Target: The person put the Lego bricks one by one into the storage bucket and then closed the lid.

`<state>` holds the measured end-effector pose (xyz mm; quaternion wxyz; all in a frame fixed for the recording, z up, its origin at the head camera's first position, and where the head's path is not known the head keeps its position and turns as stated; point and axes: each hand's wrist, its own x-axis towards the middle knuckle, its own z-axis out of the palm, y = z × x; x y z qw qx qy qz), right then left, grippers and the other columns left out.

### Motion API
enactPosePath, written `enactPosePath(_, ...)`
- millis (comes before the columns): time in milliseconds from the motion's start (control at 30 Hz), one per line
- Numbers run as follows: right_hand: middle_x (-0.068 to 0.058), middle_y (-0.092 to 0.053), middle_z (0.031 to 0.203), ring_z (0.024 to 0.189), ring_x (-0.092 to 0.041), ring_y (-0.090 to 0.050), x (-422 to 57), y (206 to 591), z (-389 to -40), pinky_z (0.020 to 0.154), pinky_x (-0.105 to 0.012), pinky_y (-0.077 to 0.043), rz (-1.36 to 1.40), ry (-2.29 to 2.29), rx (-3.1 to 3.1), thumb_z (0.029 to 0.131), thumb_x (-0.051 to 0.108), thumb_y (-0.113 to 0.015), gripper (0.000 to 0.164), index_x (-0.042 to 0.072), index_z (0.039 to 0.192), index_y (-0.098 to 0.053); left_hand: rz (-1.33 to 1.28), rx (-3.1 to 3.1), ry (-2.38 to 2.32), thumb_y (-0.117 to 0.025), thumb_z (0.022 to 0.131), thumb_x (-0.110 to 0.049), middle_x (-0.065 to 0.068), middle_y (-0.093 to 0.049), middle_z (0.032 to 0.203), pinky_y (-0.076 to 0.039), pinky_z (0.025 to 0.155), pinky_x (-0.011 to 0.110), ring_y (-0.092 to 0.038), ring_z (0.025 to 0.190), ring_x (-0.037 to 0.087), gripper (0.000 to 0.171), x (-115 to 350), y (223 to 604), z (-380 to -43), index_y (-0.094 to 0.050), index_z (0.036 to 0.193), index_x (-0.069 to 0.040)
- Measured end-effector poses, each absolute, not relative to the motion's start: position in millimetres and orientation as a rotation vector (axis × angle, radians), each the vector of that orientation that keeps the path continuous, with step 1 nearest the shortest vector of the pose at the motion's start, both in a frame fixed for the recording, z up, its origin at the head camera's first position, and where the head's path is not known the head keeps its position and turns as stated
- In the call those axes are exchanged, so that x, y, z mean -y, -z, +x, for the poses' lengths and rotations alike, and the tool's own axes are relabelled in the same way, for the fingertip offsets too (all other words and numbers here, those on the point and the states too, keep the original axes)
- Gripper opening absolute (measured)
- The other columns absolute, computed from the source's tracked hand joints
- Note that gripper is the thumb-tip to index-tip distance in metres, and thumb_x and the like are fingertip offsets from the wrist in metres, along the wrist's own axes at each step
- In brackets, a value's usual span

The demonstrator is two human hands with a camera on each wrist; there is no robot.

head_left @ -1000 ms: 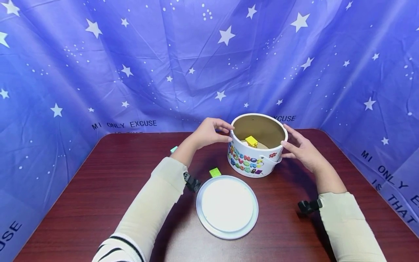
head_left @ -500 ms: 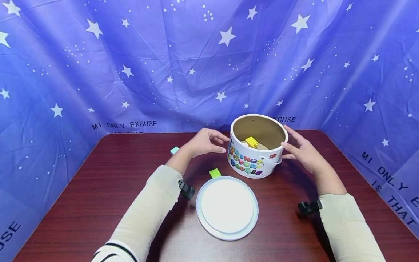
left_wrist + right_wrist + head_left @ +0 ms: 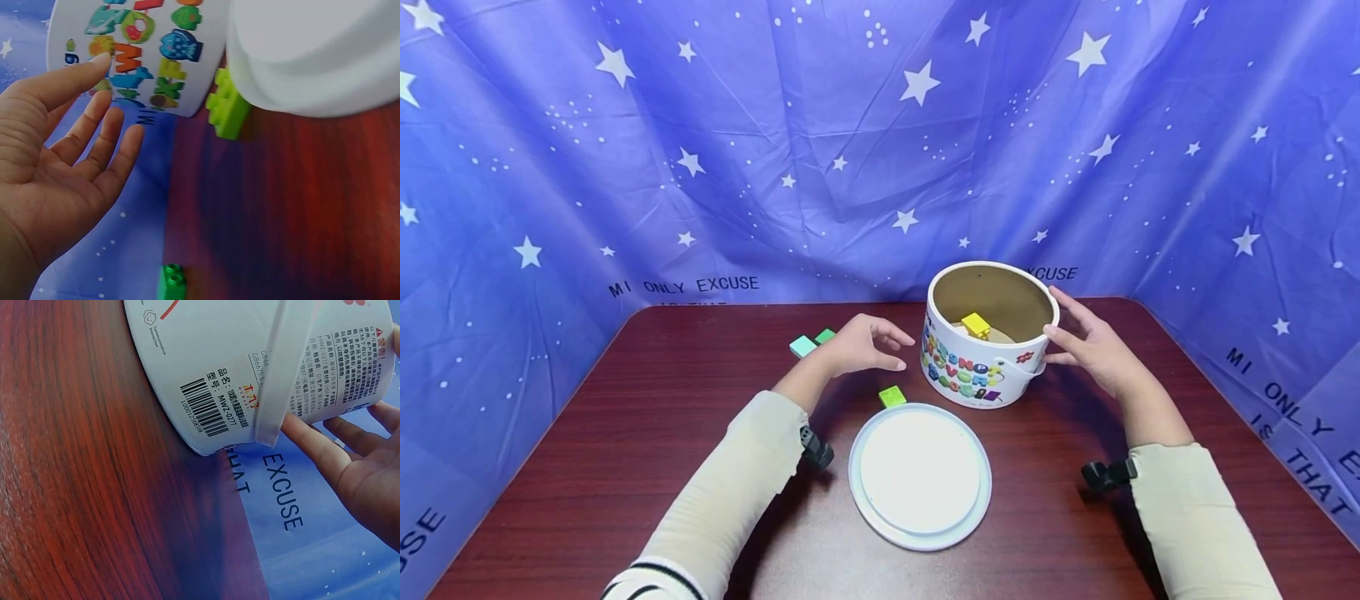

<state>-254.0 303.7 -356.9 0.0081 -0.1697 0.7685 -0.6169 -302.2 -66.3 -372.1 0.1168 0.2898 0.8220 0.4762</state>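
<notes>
From where I stand, the white round bucket [image 3: 968,368] with bright printed letters is upright on the dark reddish-brown wooden table [image 3: 647,467], toward the far edge and right of the middle. The person's left hand [image 3: 859,345] hangs just to its left with nothing in it, fingers loosely bent, thumb apart, a narrow gap between fingertips and wall. The right hand [image 3: 1086,343] is spread wide against the opposite side, thumb at the rim and fingers along the outside; 1 fingertip comes right up to the end of the white strap handle [image 3: 284,369], near a black-and-white barcode [image 3: 205,407].

Inside the bucket I can see a yellow toy block [image 3: 976,325] and something pale beside it, too hidden to make out. In front lies a flat white circular lid [image 3: 921,473], with a lime-green studded block [image 3: 892,396] at its far edge. Beyond the left hand are 2 more blocks, 1 turquoise [image 3: 802,346] and 1 darker green [image 3: 825,336], close together.

Both forearms wear cream sleeves [image 3: 1198,508], and a blue-purple curtain [image 3: 760,150] with white stars hangs behind.
</notes>
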Motion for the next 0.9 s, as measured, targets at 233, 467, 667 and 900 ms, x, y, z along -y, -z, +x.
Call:
enactPosePath(233, -0.039, -0.024, 0.142, 0.101, -0.003, -0.058, -304, 357, -256, 0.075, -0.034, -0.058, -0.538, 1.927, -2.403, 0.102, 0.009, -0.05, 0.067, 0.007, 0.157, -0.011, 0.835, -2.364, -1.357, -0.08, 0.078, -0.003, 0.014, -0.068, 0.117, -0.054, 0.086, 0.032, -0.062, 0.109, 0.027, 0.038, 72, 384, -301, -0.07, 0.114, 0.001)
enactPosePath(467, -0.039, -0.023, 0.142, 0.102, -0.002, -0.057, -304, 357, -256, 0.075, -0.035, -0.058, -0.535, 1.929, -2.401, 0.102, 0.01, -0.05, 0.067, 0.006, 0.156, -0.011, 0.822, -2.292, -1.271, -0.077, 0.077, 0.002, 0.003, -0.066, 0.122, -0.054, 0.088, 0.032, -0.06, 0.113, 0.026, 0.04, 76, 394, -297, -0.071, 0.117, -0.003)
enactPosePath(667, -0.039, -0.023, 0.142, 0.102, -0.003, -0.057, -305, 358, -256, 0.075, -0.034, -0.058, -0.528, 1.926, -2.404, 0.102, 0.01, -0.051, 0.068, 0.007, 0.157, -0.011, 0.802, -2.265, -1.193, -0.076, 0.077, 0.003, 0.004, -0.065, 0.124, -0.054, 0.087, 0.031, -0.059, 0.114, 0.023, 0.043, 79, 401, -297, -0.071, 0.118, -0.006)
enactPosePath(900, -0.039, -0.023, 0.142, 0.102, -0.002, -0.057, -304, 359, -256, 0.075, -0.034, -0.058, -0.533, 1.937, -2.396, 0.102, 0.01, -0.05, 0.067, 0.006, 0.157, -0.012, 0.778, -2.25, -1.145, -0.078, 0.074, 0.005, 0.002, -0.066, 0.12, -0.054, 0.084, 0.029, -0.056, 0.112, 0.019, 0.047, 80, 407, -300, -0.072, 0.118, -0.009)
